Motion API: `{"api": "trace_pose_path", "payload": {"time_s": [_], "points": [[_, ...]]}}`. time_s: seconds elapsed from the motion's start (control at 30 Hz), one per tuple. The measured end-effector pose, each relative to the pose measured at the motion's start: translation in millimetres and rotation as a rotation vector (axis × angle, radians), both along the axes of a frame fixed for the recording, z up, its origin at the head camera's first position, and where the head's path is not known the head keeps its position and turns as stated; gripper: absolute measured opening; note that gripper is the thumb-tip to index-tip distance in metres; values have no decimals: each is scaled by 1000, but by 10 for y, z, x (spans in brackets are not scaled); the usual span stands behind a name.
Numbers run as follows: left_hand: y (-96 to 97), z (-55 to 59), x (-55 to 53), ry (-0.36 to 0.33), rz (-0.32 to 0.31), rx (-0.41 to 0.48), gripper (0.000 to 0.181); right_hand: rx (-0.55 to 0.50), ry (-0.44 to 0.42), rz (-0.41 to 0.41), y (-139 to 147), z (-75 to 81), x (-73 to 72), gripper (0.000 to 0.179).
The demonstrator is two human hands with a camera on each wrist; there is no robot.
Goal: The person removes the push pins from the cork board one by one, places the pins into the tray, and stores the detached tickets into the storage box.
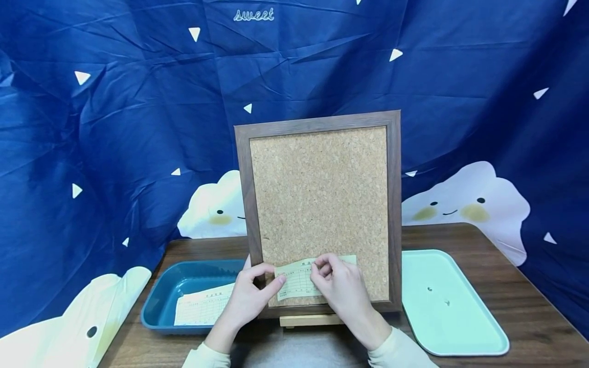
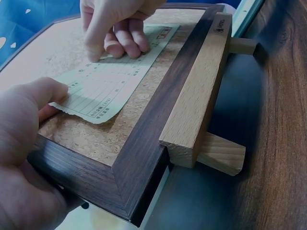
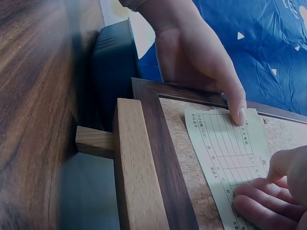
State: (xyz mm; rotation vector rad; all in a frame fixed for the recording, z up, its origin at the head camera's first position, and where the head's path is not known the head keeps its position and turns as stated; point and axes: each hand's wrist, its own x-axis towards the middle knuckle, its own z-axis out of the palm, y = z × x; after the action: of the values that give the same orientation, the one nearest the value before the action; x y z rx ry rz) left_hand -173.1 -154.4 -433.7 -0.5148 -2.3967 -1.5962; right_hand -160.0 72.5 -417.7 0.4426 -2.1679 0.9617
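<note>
A framed corkboard [image 1: 322, 194] stands upright on a small wooden easel [image 1: 310, 320]. Low on it lies a pale green printed receipt slip [image 1: 296, 283], slightly wavy. My left hand [image 1: 250, 294] pinches the slip's left edge between thumb and index finger; the thumb [image 3: 236, 103] is on the slip's face and the other fingers pass behind the frame. Over the slip's middle and upper part, my right hand [image 1: 345, 289] has its thumb and index fingertips drawn together against the paper, the other fingers curled. I cannot tell what small thing is between them.
To the left, a dark teal basin [image 1: 158, 299] holds more printed slips [image 1: 198, 309]. A mint green tray [image 1: 465, 327] sits to the right with a few tiny pieces [image 1: 430, 289] on it. Behind the dark wooden table [image 1: 534, 312] hangs a blue cloth [image 1: 138, 128].
</note>
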Motion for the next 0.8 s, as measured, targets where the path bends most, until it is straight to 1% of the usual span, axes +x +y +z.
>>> {"api": "trace_pose_path", "payload": {"time_s": [0.2, 0.4, 0.47, 0.8], "points": [[-5, -10, -11, -5, 8, 1, 15, -48, -54, 16, -3, 13, 1, 14], [-2, -14, -31, -5, 1, 3, 12, -67, -73, 6, -2, 16, 5, 15], [-4, -18, -30, -3, -1, 6, 14, -72, -79, 8, 0, 15, 4, 15], [-4, -5, -29, 6, 7, -10, 15, -88, -83, 36, 13, 7, -12, 16]]}}
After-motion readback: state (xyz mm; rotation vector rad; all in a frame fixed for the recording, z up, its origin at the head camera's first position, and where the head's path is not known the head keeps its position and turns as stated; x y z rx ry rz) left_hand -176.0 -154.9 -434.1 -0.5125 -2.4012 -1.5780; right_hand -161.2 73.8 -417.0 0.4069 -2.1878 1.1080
